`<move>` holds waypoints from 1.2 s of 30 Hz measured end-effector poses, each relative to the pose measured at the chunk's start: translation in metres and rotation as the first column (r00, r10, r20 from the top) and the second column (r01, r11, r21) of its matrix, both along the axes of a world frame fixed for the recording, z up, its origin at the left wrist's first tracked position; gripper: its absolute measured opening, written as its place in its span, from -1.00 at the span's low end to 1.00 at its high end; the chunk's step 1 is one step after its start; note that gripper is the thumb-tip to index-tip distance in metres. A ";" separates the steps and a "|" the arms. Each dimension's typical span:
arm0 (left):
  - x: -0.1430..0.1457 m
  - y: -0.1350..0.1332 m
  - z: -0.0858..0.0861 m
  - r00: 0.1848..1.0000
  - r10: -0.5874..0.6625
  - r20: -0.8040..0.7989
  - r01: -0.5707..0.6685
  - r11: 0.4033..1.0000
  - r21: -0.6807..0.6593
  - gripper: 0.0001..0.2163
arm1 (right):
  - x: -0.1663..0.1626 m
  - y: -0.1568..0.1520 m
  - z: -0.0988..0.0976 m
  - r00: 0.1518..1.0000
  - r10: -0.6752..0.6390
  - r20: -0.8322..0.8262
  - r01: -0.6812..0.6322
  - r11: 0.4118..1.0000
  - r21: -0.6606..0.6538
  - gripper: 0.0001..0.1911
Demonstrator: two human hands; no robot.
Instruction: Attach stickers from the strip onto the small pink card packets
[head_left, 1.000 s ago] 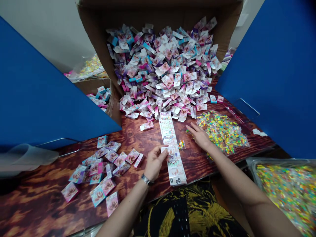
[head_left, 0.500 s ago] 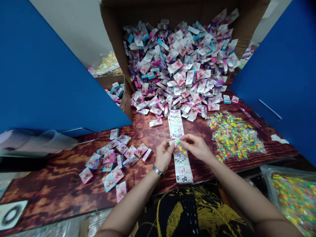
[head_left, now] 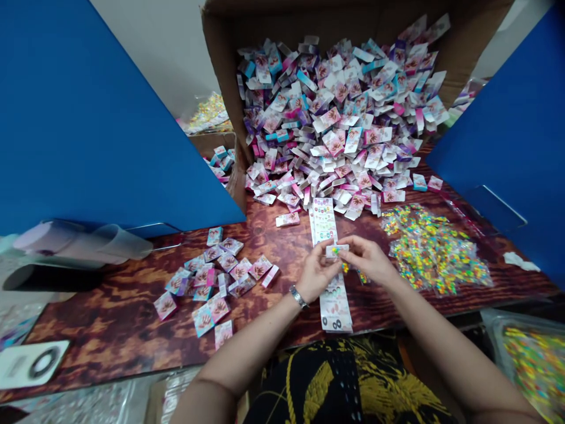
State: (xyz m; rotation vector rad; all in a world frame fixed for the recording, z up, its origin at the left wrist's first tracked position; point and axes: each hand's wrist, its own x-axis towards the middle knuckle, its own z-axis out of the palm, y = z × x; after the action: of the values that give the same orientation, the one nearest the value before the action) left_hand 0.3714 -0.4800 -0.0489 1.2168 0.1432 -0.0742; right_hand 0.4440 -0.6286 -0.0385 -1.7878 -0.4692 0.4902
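My left hand (head_left: 318, 272) and my right hand (head_left: 368, 259) meet over a long printed paper strip (head_left: 334, 315) on the table. Between their fingers is a small folded paper leaflet (head_left: 337, 251), gripped from both sides. Yellow and green bits show against its face. A small clear bag of bright pieces (head_left: 362, 277) peeks out under my right hand; whether that hand grips it I cannot tell. The strip runs from the pile of cartons towards my body, partly covered by my hands.
A big cardboard box (head_left: 225, 70) spills small open cartons (head_left: 335, 141) at the back. Closed little boxes (head_left: 203, 318) lie on the left. Bags of bright pieces (head_left: 441, 253) are heaped on the right. Blue panels (head_left: 110, 129) flank both sides; a phone-like white object (head_left: 33, 365) lies front left.
The view has shifted, so the scene sits further right. The paper in my hands has been folded over, covering most of the bright pieces that showed before.
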 end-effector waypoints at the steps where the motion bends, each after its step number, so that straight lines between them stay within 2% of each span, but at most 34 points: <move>1: 0.001 -0.007 -0.002 1.000 -0.015 0.015 0.014 0.998 0.055 -0.40 | 0.003 -0.005 0.003 1.000 -0.021 -0.002 0.021 1.000 0.000 -0.68; 3: 0.000 -0.020 -0.004 0.997 -0.058 0.049 0.047 0.978 0.205 -0.28 | 0.008 -0.013 0.006 0.997 -0.078 -0.001 0.078 0.997 0.028 -0.66; 5: 0.000 -0.028 -0.002 0.987 -0.116 0.110 0.066 0.923 0.379 -0.20 | 0.012 -0.022 0.006 0.986 -0.157 0.058 0.155 0.987 0.035 -0.65; 7: 0.003 -0.025 0.004 0.962 -0.182 0.205 0.038 0.829 0.557 -0.21 | 0.014 -0.029 0.004 0.963 -0.227 0.146 0.228 0.974 0.009 -0.65; 9: 0.010 -0.010 0.010 0.930 -0.214 0.298 -0.062 0.708 0.703 -0.34 | 0.015 -0.034 -0.001 0.938 -0.286 0.195 0.291 0.957 0.004 -0.66; 11: 0.023 0.016 0.013 0.931 -0.162 0.327 -0.193 0.542 0.818 -0.53 | 0.014 -0.036 -0.004 0.923 -0.334 0.193 0.335 0.942 0.026 -0.65; 13: 0.043 0.047 0.011 0.966 0.001 0.258 -0.248 0.281 0.927 -0.60 | 0.012 -0.035 -0.006 0.913 -0.362 0.190 0.360 0.932 0.046 -0.65; 14: 0.054 0.061 0.009 0.981 0.071 0.182 -0.191 0.152 0.970 -0.56 | 0.010 -0.033 -0.006 0.911 -0.364 0.193 0.361 0.931 0.049 -0.66; 15: 0.064 0.074 0.006 0.989 0.118 0.089 -0.096 0.058 0.994 -0.49 | 0.009 -0.031 -0.006 0.913 -0.358 0.196 0.356 0.933 0.047 -0.66; 17: 0.079 0.093 0.000 0.991 0.121 -0.061 0.070 -0.070 0.995 -0.43 | 0.006 -0.026 -0.006 0.918 -0.341 0.205 0.342 0.939 0.032 -0.67; 18: 0.084 0.099 -0.003 0.988 0.097 -0.120 0.130 -0.112 0.985 -0.43 | 0.004 -0.023 -0.006 0.920 -0.333 0.208 0.337 0.941 0.019 -0.67; 21: 0.079 0.111 -0.006 0.978 0.011 -0.209 0.208 -0.170 0.963 -0.48 | 0.001 -0.019 -0.005 0.925 -0.320 0.205 0.330 0.944 -0.014 -0.67; 23: 0.066 0.115 -0.006 0.973 -0.030 -0.228 0.220 -0.164 0.962 -0.51 | 0.000 -0.017 -0.004 0.929 -0.309 0.204 0.316 0.949 -0.001 -0.66; 26: 0.043 0.118 -0.009 0.978 -0.087 -0.189 0.176 -0.142 0.974 -0.59 | -0.001 -0.013 -0.003 0.939 -0.278 0.204 0.277 0.960 0.036 -0.66; 31: 0.023 0.109 -0.020 0.993 -0.034 -0.111 0.104 -0.167 0.981 -0.75 | -0.003 0.003 -0.005 0.965 -0.199 0.172 0.195 0.980 0.040 -0.68; 36: 0.019 0.105 -0.015 0.996 -0.018 -0.085 0.082 -0.144 0.986 -0.64 | -0.005 0.019 -0.004 0.979 -0.132 0.154 0.132 0.991 0.009 -0.68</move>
State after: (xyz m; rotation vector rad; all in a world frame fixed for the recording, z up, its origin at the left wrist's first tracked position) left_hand 0.3907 -0.3752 -0.0634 2.9333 0.1947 -0.0445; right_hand 0.4394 -0.6099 -0.0430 -1.8518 -0.4536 0.2606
